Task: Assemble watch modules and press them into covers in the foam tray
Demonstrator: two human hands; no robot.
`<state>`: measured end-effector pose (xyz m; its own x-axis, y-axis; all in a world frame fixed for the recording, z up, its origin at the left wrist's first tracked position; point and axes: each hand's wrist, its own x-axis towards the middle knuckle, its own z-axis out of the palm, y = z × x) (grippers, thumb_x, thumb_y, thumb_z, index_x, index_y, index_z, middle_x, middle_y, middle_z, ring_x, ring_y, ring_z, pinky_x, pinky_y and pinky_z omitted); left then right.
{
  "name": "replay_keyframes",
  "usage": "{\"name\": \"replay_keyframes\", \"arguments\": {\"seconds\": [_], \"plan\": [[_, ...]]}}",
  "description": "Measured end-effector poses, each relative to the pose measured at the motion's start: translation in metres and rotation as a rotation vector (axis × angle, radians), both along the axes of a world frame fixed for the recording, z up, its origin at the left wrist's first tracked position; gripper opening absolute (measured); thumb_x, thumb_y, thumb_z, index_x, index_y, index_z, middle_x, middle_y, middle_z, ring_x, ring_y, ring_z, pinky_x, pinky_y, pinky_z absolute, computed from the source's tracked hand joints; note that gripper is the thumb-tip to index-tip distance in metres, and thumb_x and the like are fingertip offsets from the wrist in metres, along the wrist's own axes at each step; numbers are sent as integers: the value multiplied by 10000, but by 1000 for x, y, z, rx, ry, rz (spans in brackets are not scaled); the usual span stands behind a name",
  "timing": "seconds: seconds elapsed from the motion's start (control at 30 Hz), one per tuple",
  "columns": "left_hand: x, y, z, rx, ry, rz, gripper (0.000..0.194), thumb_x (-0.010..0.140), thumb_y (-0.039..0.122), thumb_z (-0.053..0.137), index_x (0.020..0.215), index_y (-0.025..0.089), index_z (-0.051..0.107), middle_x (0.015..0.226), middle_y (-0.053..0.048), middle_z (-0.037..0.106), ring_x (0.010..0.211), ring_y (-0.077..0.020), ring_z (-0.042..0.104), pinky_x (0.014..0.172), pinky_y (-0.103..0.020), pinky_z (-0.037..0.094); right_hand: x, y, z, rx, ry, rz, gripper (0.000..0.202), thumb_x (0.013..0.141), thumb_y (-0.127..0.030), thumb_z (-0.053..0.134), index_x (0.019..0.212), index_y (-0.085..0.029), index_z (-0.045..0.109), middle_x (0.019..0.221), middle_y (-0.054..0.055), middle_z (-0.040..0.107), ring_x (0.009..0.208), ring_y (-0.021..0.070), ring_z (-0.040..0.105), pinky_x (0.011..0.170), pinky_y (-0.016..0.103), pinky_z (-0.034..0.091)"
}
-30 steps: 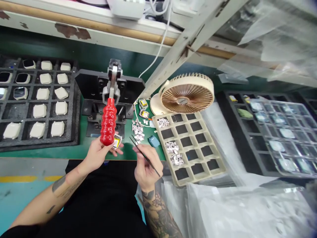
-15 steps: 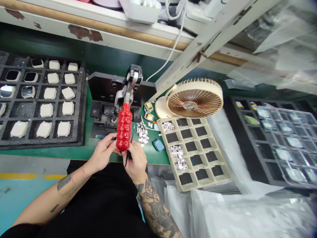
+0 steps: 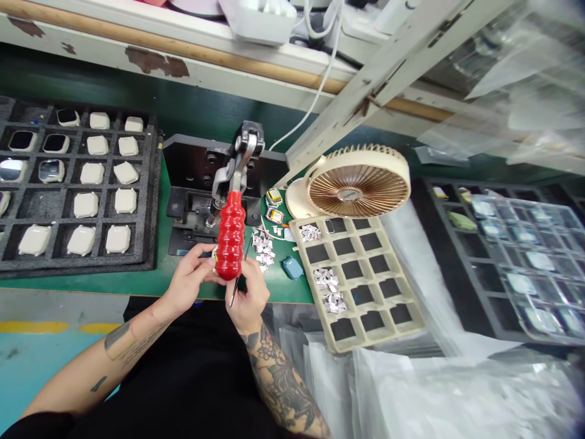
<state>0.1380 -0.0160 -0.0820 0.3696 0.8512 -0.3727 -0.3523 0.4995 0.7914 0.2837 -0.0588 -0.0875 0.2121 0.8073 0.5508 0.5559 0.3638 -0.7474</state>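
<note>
Watch part (image 3: 214, 255) sits pinched in left hand (image 3: 188, 278), beside right hand (image 3: 249, 294) gripping tweezers (image 3: 234, 292).

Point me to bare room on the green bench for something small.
Small patches: between the dark-grey foam tray and the left hand; between the small blue block and the green bench's front edge. Crowded: around the glossy red ribbed handle and loose white scraps.

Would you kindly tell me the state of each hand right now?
Left hand: closed, holding a small watch part, partly hidden behind the red handle.
Right hand: closed, holding dark tweezers.
</note>
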Motion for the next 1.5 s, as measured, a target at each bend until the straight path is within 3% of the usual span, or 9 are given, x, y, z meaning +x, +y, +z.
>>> {"name": "replay_keyframes", "arguments": {"seconds": [0.17,0.47,0.63,0.73,0.93,1.03,1.2,1.4,1.5], "plan": [[-1,1,3,56,58,-22,511,953,501,845,1272,183,604,1006,-87,847,883,-268,844,844,-422,707,10,1,4,-52,-33,111,312,1004,-177,754,1307,-243,711,1123,90,799,1041,240,743,916,409,644],[1,0,-1,78,38,-40,513,952,548,848,1201,195,571,1000,-83,850,860,-259,843,812,-409,706,7,-2,-3,-15,-8,-6,252,1030,-168,700,1270,-243,716,1058,79,804,983,229,765,855,394,658],[-1,1,4,123,84,-8,472,911,474,912,1100,200,578,956,-61,849,850,-230,841,819,-347,680,4,-1,0,-57,-9,28,262,1019,-207,736,1275,-254,716,1078,77,798,1030,240,751,893,415,661],[0,2,5,97,71,1,481,932,495,883,1153,202,572,952,-72,848,836,-257,846,796,-377,683,10,-9,6,-75,-26,50,317,1023,-236,742,1337,-260,708,1127,100,805,1096,270,748,933,461,669],[4,-2,1,134,71,9,452,1022,498,773,1250,188,536,994,-107,835,769,-237,827,694,-344,665,46,-31,24,155,-63,-141,360,1077,-213,607,1394,-304,750,980,83,708,909,264,733,764,469,651],[6,-3,2,167,74,6,431,1039,493,749,1266,194,538,1008,-97,822,750,-213,806,640,-315,655,58,-30,26,52,-137,-116,358,1055,-151,623,1356,-284,765,1073,96,719,962,250,729,810,440,641],[8,-1,6,144,73,10,432,1004,509,789,1205,200,565,1003,-92,816,726,-220,806,595,-300,638,56,-22,15,-167,-224,-22,250,1046,-134,664,1250,-242,761,1054,78,785,970,233,746,881,414,627],[10,-7,0,220,111,41,340,1049,425,737,1197,206,522,1024,-101,815,751,-202,783,601,-293,610,47,-20,23,-38,89,-106,276,1002,-88,711,1194,-262,806,1098,76,805,1021,243,778,907,433,662],[10,-12,-5,269,135,42,305,1078,377,693,1258,215,506,1095,-103,799,766,-178,761,591,-270,585,39,-19,28,-39,236,-11,276,1000,-74,703,1163,-266,815,1142,82,820,1061,259,793,937,472,670]]}}
